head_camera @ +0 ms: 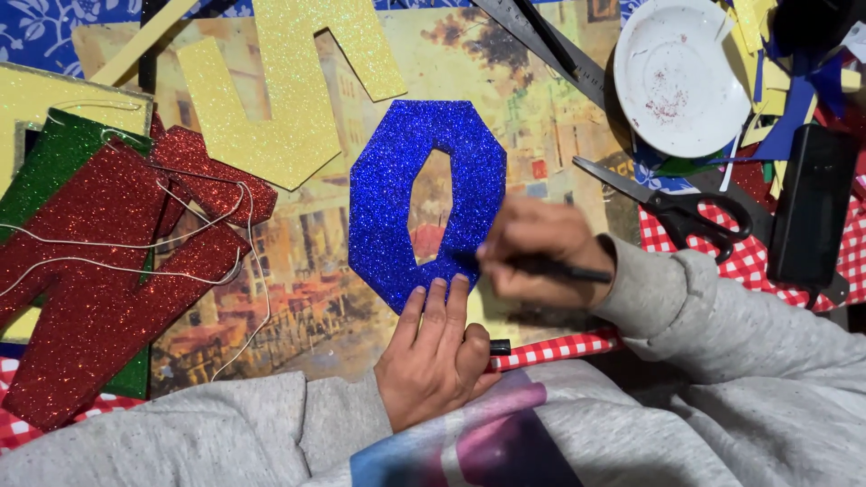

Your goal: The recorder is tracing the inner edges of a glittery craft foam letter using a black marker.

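Just beyond the person's two hands, in the middle of the counter [541,117], lies a blue glitter letter [388,207], an eight-sided O with a long slot cut through its middle. Its long axis runs from near to far, tipped a little to the right at the far end, so the near point of the shape sits right at the fingertips. The left hand [435,356] lies flat and released, palm down, its fingers pressing on the near edge of the letter. The right hand [539,252] comes in from the right and is clenched round a dark pen [564,269], held crosswise with its tip at the letter's near right edge; this hand is blurred, so I cannot tell whether the tip touches. Both hands are about equally close. Off to the left lie a red glitter letter [108,289] with white string [135,243] over it and a yellow glitter letter [280,90] further back; black scissors [686,212] and a white plate [681,77] sit far right
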